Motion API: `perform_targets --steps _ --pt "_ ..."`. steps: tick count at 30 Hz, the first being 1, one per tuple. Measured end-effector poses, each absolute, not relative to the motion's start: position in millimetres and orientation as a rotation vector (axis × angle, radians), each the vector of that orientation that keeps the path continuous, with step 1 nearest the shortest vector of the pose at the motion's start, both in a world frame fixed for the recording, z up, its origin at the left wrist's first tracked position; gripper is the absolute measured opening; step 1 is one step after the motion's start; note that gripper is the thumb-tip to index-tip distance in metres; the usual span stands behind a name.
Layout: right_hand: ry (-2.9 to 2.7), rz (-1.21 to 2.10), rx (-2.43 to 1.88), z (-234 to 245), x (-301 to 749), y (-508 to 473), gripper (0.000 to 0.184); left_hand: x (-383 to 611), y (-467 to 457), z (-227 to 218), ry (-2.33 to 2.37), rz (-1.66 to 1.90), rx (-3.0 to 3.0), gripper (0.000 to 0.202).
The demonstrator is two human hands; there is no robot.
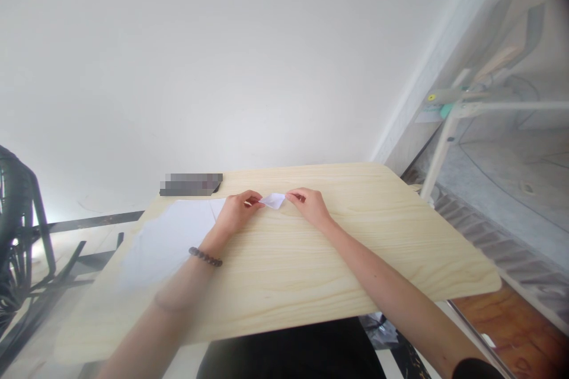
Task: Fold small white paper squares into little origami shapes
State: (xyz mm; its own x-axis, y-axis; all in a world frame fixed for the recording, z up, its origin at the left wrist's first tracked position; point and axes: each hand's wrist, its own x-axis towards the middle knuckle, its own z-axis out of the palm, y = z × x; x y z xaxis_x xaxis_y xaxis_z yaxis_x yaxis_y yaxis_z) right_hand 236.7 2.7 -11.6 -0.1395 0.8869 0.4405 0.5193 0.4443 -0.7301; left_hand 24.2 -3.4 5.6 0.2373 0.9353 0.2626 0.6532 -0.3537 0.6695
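A small folded piece of white paper (pixel 274 200) is stretched between my two hands, over the middle of the wooden table. My left hand (pixel 240 211) pinches its left corner with thumb and fingertips. At the opposite corner, my right hand (pixel 310 205) pinches the paper in the same way. The paper looks pointed at both ends, with a wider middle; its exact folds are too small to make out. A dark bead bracelet (pixel 205 257) circles my left wrist.
White paper sheets (pixel 171 240) lie on the table's left side, partly under my left arm. Behind them is a dark, pixelated flat object (pixel 191 185). The pale wooden table (pixel 400 249) stands against a white wall (pixel 249 71). A black chair (pixel 22 219) is at left.
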Motion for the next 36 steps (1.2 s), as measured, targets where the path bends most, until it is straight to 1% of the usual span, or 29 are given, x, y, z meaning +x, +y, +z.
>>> perform_targets --steps 8,14,17,23,29,32,36 --pt "-1.73 0.594 -1.236 -13.8 235.9 2.5 0.024 25.5 -5.6 9.0 1.472 0.848 2.184 0.029" --pt "-1.672 0.573 -1.283 -10.6 246.4 10.2 0.028 27.0 -7.8 11.6 1.438 0.801 2.268 0.034" --pt "-1.607 0.546 -1.345 -7.8 265.0 23.0 0.029 27.2 -7.8 12.1 1.432 0.772 2.298 0.035" --pt "-1.433 0.501 -1.564 -9.3 331.0 51.0 0.03 29.3 -5.0 7.6 1.338 0.772 2.426 0.031" --pt "-1.195 0.282 -1.829 -15.9 394.9 58.7 0.03 31.2 -3.8 3.4 1.26 0.762 2.522 0.029" --pt "-1.119 0.155 -1.883 -19.8 416.3 59.6 0.028 31.9 -3.7 2.0 1.246 0.767 2.545 0.029" --pt "-1.082 0.081 -1.909 -25.1 430.3 59.3 0.027 33.0 -4.0 1.5 1.247 0.767 2.543 0.029"
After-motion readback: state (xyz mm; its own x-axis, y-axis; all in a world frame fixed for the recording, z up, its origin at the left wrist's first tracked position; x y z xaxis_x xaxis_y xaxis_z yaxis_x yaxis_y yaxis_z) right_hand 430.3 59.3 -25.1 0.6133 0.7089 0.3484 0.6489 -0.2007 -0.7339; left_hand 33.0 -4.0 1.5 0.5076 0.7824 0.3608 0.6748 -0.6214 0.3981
